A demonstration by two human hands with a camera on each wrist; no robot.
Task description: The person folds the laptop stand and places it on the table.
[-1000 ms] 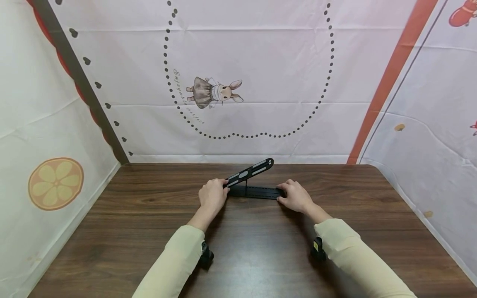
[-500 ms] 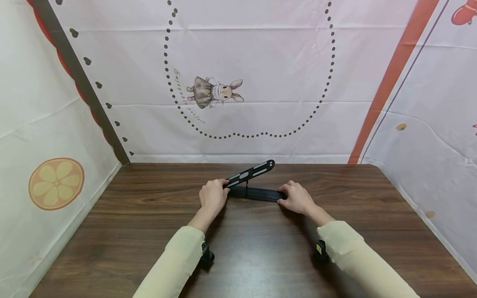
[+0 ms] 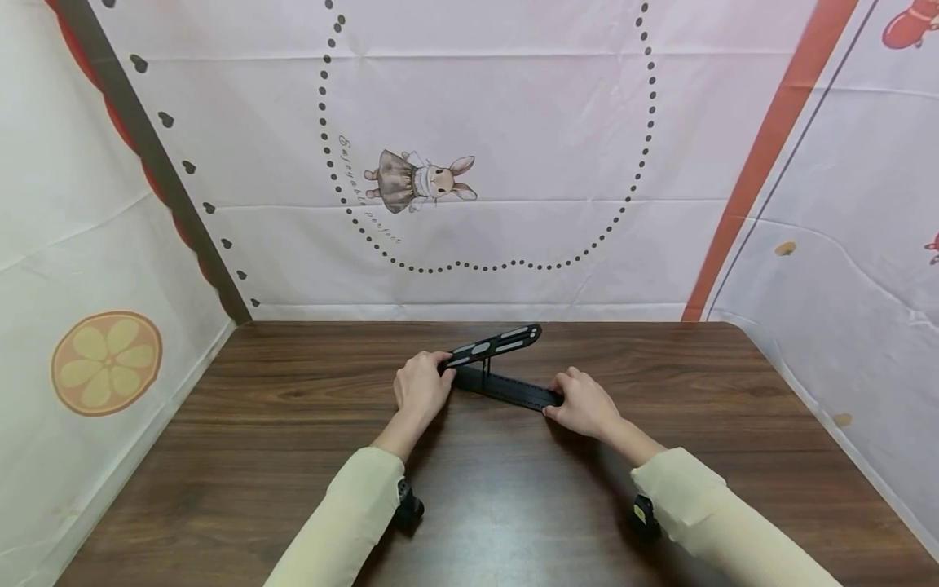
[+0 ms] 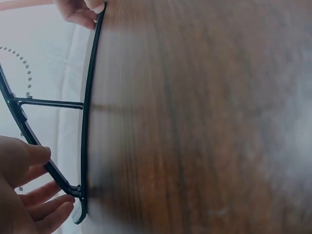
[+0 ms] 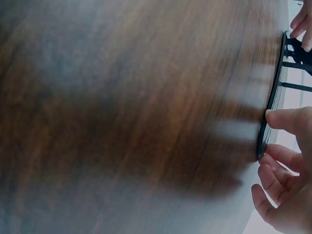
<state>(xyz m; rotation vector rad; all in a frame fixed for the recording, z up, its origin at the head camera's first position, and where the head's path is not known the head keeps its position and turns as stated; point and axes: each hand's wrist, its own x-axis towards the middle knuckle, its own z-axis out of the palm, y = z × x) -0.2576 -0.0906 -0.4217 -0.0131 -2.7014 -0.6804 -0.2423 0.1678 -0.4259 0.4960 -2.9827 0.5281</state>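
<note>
A black folding stand (image 3: 506, 387) lies on the dark wood table (image 3: 293, 456), its flat base bar (image 4: 87, 97) on the tabletop. Its slotted upper arm (image 3: 499, 342) is raised at a low angle on a thin strut (image 4: 48, 103). My left hand (image 3: 421, 383) grips the hinge end, with fingers (image 4: 34, 195) curled round the joint. My right hand (image 3: 583, 403) pinches the other end of the base bar (image 5: 273, 97), thumb (image 5: 287, 119) on top. The base runs slantwise, with its right end nearer me.
Printed cloth walls close the table in: a rabbit print (image 3: 421, 181) behind, an orange-slice print (image 3: 106, 361) at the left, an orange stripe (image 3: 756, 163) at the right. Bare tabletop lies on both sides of the stand and in front of it.
The right end of the base has swung toward me with my right hand. The upper arm has dropped to a lower angle. My left hand stayed at the hinge.
</note>
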